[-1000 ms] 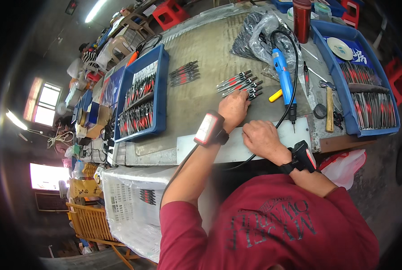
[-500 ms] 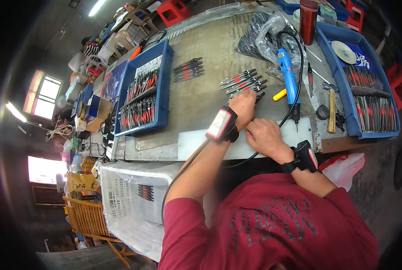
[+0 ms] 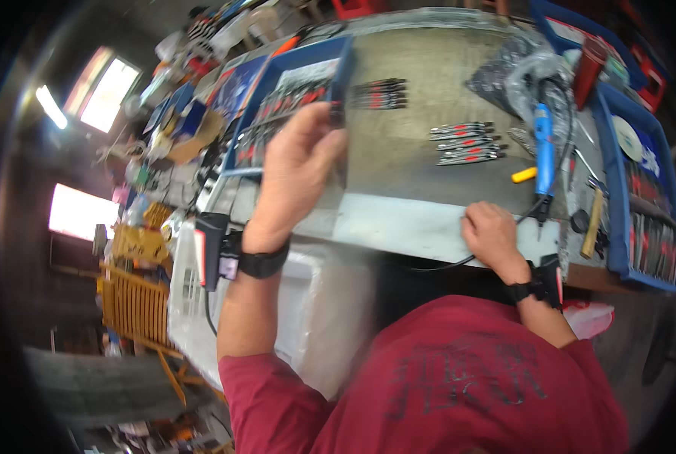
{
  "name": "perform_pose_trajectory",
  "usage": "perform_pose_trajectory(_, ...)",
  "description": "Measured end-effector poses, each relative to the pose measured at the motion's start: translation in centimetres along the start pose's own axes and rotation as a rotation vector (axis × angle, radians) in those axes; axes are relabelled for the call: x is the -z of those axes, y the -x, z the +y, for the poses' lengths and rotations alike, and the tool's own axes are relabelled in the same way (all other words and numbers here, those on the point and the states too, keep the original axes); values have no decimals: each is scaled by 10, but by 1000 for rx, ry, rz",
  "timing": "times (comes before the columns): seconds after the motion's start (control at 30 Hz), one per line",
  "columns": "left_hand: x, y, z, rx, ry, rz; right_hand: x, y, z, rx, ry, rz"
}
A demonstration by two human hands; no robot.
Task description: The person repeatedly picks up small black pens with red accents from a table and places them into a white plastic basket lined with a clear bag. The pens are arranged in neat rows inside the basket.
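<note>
My left hand [image 3: 296,170] is raised by the near right corner of the left blue tray [image 3: 345,72], blurred by motion. Its fingers are closed, and a small dark end [image 3: 336,113] shows at the fingertips; the rest is hidden. On the right end of the white board [image 3: 398,227] rests my right hand [image 3: 495,240], its fingers curled in; what they hold, if anything, is out of sight. Between the hands, farther back, a group of slim grey-and-red tools [image 3: 467,144] lies side by side. A second such group [image 3: 380,94] lies beside the left tray.
A blue electric screwdriver [image 3: 544,155] with a cable stands right of my right hand, near a yellow handle [image 3: 524,175]. Farther right are a wooden-handled hammer [image 3: 594,223] and a blue tray [image 3: 618,250] of tools. Plastic bags [image 3: 504,72] lie behind. A white crate [image 3: 300,303] stands below the table edge.
My left hand has swung from the tool group on the right over to the left tray. My right hand stays by the white board. The whole view has shifted and tilted.
</note>
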State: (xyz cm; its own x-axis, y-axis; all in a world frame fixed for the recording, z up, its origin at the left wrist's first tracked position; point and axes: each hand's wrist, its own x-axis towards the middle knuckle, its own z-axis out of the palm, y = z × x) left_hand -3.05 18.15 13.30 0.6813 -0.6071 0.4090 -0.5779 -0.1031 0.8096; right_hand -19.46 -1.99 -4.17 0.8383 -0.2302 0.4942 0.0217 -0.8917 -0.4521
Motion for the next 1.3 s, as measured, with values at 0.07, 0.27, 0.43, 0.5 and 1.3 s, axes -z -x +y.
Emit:
perform_pose_trajectory(0.07, 48, 23, 7, 82, -44, 118, -1, 0, -1, 2, -15, -5)
perform_pose_trajectory(0.27, 170, 101, -2, 328, -67, 443, 1, 0, -2, -19, -13, -72)
perform_pose_trajectory(0.43, 243, 184, -46, 523, -216, 624, -2, 1, -2, -43, -29, -103)
perform_pose_trajectory(0.5, 259, 215, -69, 669, -375, 673, -3, 2, 1, -45, -32, -118)
perform_pose_trajectory(1.3, 234, 382, -266, 802, 164, 1811, -8, 4, 14, -42, -7, -179)
